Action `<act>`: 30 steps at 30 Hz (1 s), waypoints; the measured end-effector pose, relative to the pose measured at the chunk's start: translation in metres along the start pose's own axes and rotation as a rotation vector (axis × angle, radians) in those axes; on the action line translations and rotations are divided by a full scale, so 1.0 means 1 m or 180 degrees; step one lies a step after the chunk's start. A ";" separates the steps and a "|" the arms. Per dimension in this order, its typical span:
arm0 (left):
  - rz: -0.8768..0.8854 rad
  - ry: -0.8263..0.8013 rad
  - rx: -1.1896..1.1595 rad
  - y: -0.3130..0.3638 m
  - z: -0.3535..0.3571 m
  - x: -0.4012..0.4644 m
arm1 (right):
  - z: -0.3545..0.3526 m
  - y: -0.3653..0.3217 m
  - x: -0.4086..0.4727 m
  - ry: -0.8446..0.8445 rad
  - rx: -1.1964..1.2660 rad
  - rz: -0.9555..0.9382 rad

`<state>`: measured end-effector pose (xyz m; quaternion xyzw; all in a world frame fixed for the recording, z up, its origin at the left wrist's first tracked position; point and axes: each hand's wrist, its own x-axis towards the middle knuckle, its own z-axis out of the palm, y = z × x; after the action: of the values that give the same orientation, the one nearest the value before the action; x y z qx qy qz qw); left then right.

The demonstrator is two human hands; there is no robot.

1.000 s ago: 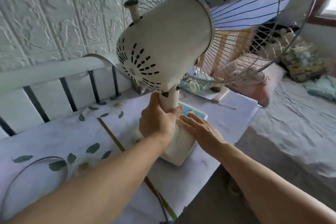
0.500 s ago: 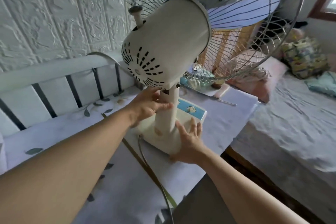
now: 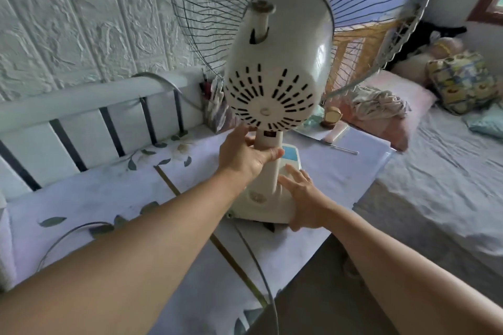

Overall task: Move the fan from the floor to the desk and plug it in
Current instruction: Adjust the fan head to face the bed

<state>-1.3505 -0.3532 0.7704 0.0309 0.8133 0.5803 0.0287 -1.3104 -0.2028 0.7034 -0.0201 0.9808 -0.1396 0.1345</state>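
The cream plastic fan with its wire cage and pale blue blades (image 3: 272, 84) stands upright on the bench, a white cloth-covered top printed with green leaves (image 3: 109, 193), near its right-hand edge and close to the bed. The left hand (image 3: 245, 156) has its grip wrapped round the fan's neck just under the motor housing, thumb crossing the front of the post. The right hand (image 3: 302, 198) lies against the right side of the rectangular base with fingers spread and fairly straight — it presses and steadies rather than grasps.

The step in hand looks like settling the fan into its final spot. To do it well, I would keep the neck grip firm so the heavy head does not tip, slide the base with the flat right hand rather than lift it, and bring it further in from the bench edge. The grey power cord (image 3: 261, 266) trails from the back of the base toward the viewer and off the bench; it should be kept from under the base and left with slack for plugging in.

The plug is out of view below the frame, and no socket can be made out. The top of the cage is cut off. The controls on the blue panel (image 3: 290, 154) are partly hidden behind the post and thumb — their setting cannot be read.
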 end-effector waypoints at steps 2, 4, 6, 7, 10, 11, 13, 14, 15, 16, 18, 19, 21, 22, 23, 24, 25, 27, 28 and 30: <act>0.0062 0.0135 0.0066 0.005 0.006 -0.004 | -0.002 0.004 0.002 -0.0051 -0.0034 -0.0023; 0.0078 0.0159 0.0062 0.006 0.008 -0.005 | -0.001 0.005 0.003 -0.0075 -0.0092 0.0000; 0.0091 0.0098 0.0089 0.006 0.006 -0.007 | -0.001 0.001 0.002 -0.0092 -0.0211 0.0024; 0.0095 0.0018 0.0112 0.007 0.004 -0.009 | -0.004 -0.001 0.001 -0.0129 -0.0226 0.0039; 0.0044 -0.0268 0.0231 0.010 -0.005 -0.016 | -0.016 -0.011 -0.009 -0.0228 0.0144 0.0265; -0.0008 -0.0371 0.0290 0.013 -0.009 -0.019 | -0.021 -0.014 -0.015 -0.0169 0.0252 0.0344; -0.0087 -0.0490 0.0376 0.017 -0.019 -0.026 | -0.033 -0.021 -0.030 0.0009 0.0338 0.0444; -0.0122 -0.0486 0.0378 0.021 -0.026 -0.031 | -0.038 -0.025 -0.039 0.0069 0.0386 0.0465; -0.0187 -0.0450 0.0333 0.026 -0.034 -0.036 | -0.043 -0.030 -0.048 0.0101 0.0443 0.0467; -0.0309 -0.0419 0.0283 0.030 -0.041 -0.042 | -0.048 -0.036 -0.057 0.0128 0.0500 0.0460; -0.0513 -0.0400 0.0173 0.040 -0.058 -0.054 | -0.058 -0.049 -0.074 0.0272 0.0636 0.0427; -0.0586 -0.0424 0.0113 0.043 -0.064 -0.059 | -0.064 -0.055 -0.082 0.0388 0.0728 0.0411; -0.0680 -0.0504 0.0063 0.051 -0.078 -0.064 | -0.077 -0.067 -0.095 0.0630 0.0950 0.0410; -0.0716 -0.0520 0.0087 0.054 -0.082 -0.067 | -0.084 -0.071 -0.100 0.0730 0.1094 0.0435; -0.0724 -0.0506 0.0108 0.061 -0.089 -0.068 | -0.094 -0.077 -0.107 0.0843 0.1261 0.0464; -0.0743 -0.0494 0.0118 0.063 -0.092 -0.069 | -0.102 -0.081 -0.112 0.0941 0.1423 0.0467; -0.0729 -0.0449 0.0163 0.067 -0.095 -0.069 | -0.109 -0.084 -0.116 0.1039 0.1593 0.0464; -0.0664 -0.0414 0.0293 0.074 -0.102 -0.068 | -0.124 -0.095 -0.124 0.1251 0.2010 0.0436; -0.0618 -0.0420 0.0281 0.077 -0.105 -0.066 | -0.129 -0.101 -0.126 0.1369 0.2206 0.0400; -0.0540 -0.0469 0.0227 0.082 -0.108 -0.060 | -0.136 -0.115 -0.130 0.1626 0.2425 0.0358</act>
<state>-1.2988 -0.4338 0.8835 0.0055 0.8288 0.5427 0.1362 -1.2215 -0.2670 0.8946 0.1190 0.8609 -0.4830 -0.1064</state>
